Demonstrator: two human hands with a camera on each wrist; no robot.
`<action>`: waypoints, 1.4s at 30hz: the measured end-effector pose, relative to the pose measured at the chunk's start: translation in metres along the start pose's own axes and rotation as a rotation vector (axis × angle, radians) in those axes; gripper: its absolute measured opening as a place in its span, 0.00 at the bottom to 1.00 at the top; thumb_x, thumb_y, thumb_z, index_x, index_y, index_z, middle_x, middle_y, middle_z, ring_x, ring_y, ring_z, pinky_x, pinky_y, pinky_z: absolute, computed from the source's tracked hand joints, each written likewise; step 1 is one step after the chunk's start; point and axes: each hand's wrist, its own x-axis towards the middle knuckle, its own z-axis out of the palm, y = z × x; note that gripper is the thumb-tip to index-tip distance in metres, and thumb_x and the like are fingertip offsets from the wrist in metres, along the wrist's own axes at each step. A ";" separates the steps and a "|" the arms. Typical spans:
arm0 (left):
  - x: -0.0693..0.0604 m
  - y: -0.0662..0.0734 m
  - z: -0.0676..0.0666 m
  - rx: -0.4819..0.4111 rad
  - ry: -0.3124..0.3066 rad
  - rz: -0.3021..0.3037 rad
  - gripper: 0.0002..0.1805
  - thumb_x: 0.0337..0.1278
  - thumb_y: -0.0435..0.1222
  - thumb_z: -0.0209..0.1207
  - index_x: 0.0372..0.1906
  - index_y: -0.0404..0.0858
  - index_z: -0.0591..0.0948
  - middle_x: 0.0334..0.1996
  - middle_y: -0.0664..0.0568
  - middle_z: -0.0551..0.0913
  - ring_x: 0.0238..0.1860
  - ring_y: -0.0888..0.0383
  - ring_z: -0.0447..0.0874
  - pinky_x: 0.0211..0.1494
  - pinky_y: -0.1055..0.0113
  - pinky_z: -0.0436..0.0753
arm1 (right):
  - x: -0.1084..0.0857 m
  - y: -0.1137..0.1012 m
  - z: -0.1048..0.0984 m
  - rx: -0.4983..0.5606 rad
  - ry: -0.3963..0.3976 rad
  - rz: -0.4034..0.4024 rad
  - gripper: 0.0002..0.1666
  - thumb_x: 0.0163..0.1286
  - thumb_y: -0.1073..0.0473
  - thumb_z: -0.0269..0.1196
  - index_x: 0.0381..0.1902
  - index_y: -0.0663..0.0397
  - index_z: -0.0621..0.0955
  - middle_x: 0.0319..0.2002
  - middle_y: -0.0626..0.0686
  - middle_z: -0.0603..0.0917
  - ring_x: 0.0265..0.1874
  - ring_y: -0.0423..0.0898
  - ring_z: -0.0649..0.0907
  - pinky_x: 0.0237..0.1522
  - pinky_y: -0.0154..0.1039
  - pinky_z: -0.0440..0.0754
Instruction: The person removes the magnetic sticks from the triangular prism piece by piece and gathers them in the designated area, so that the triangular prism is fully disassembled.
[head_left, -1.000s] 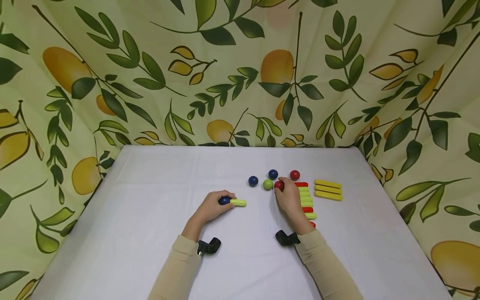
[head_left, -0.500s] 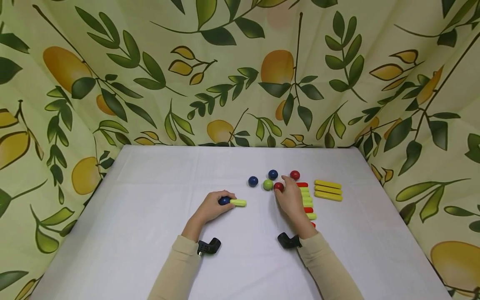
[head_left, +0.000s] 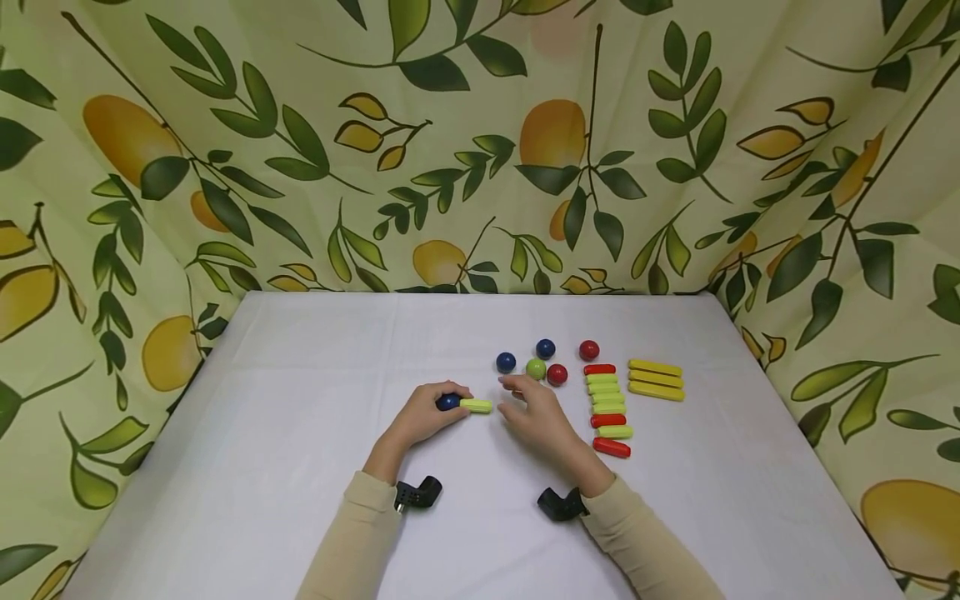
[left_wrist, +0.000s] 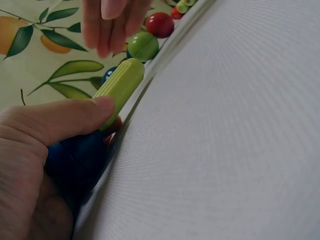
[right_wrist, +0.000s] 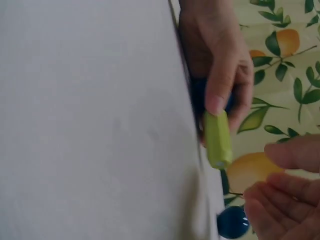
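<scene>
My left hand grips a dark blue ball and a yellow-green ridged stick set end-on against it. In the left wrist view the thumb lies over the spot where the stick meets the ball, so the joint is hidden. Just to the right is my right hand, holding nothing, its thumb and fingers apart and facing the free end of the stick. Beyond its fingertips sit a green ball and a red ball.
Two blue balls, one here, and another red ball lie farther back. Right of the right hand runs a column of red and yellow-green sticks. Several yellow sticks lie beyond it. A white cloth covers the table.
My right hand has come away from the red ball, leaving it on the cloth, and moved left towards the stick. The stick column is now uncovered. My left hand has stayed put.
</scene>
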 end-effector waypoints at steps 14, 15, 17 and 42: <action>-0.001 -0.001 -0.001 -0.031 -0.023 0.046 0.12 0.54 0.40 0.65 0.45 0.47 0.84 0.46 0.55 0.85 0.54 0.53 0.80 0.62 0.51 0.73 | 0.011 0.011 0.030 0.182 -0.123 -0.081 0.17 0.61 0.65 0.65 0.50 0.57 0.80 0.48 0.54 0.83 0.47 0.45 0.82 0.46 0.31 0.82; -0.001 -0.001 -0.001 -0.035 -0.024 0.046 0.12 0.54 0.40 0.65 0.45 0.47 0.84 0.46 0.55 0.85 0.53 0.54 0.80 0.62 0.51 0.73 | 0.011 0.011 0.031 0.176 -0.105 -0.076 0.16 0.61 0.66 0.65 0.48 0.56 0.81 0.46 0.54 0.84 0.45 0.45 0.82 0.45 0.31 0.82; -0.001 -0.001 -0.001 -0.036 -0.025 0.046 0.12 0.54 0.40 0.65 0.45 0.47 0.84 0.46 0.55 0.85 0.53 0.53 0.79 0.62 0.51 0.73 | 0.012 0.010 0.032 0.165 -0.069 -0.060 0.14 0.60 0.66 0.65 0.45 0.55 0.82 0.43 0.53 0.85 0.42 0.43 0.83 0.42 0.31 0.82; 0.001 0.001 -0.001 0.006 -0.022 0.048 0.11 0.54 0.39 0.64 0.44 0.48 0.83 0.47 0.55 0.84 0.55 0.53 0.78 0.62 0.52 0.74 | 0.006 0.009 0.001 0.134 0.164 0.141 0.11 0.55 0.65 0.69 0.39 0.57 0.85 0.37 0.54 0.84 0.35 0.45 0.82 0.38 0.37 0.84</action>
